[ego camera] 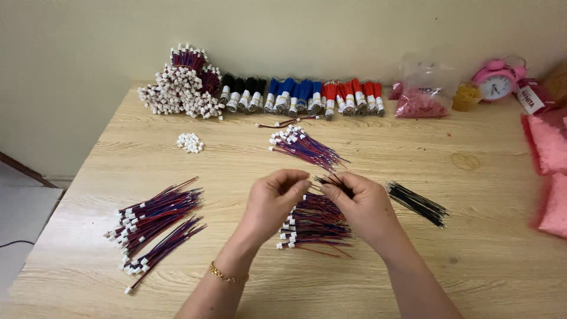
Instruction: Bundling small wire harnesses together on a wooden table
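Meeting over the middle of the wooden table [413, 147], the left hand [273, 198] and the right hand [360, 204] are both closed in a pinch, fingertips almost touching. Between them they grip a thin wire lead [331, 179], whose dark strands fan out up and right from the right hand's fingers. What the left fingertips hold at the meeting point is too small to make out; it may be a connector, but I cannot tell.

Directly under and between the hands lies a bundle of red and blue leads with white plugs [313, 224], its plugs pointing left; the right palm covers its upper right part. Just right of the right hand lies a loose sheaf of black wires [419, 204], apart from the hand. Above the hands, near but not touching, sits another bundle of plugged leads [304, 147].

Well to the left lie two finished-looking bundles [156, 221], and a small heap of loose white connectors [190, 142] sits farther back. Along the wall stand a mound of plugged leads [180, 88], then rows of black, blue and red wire bundles [301, 95], a clear bag of pink pieces [420, 103] and a pink alarm clock [496, 80]. Pink bags [552, 171] are cut off by the right edge. Both forearms leave the frame at the bottom.
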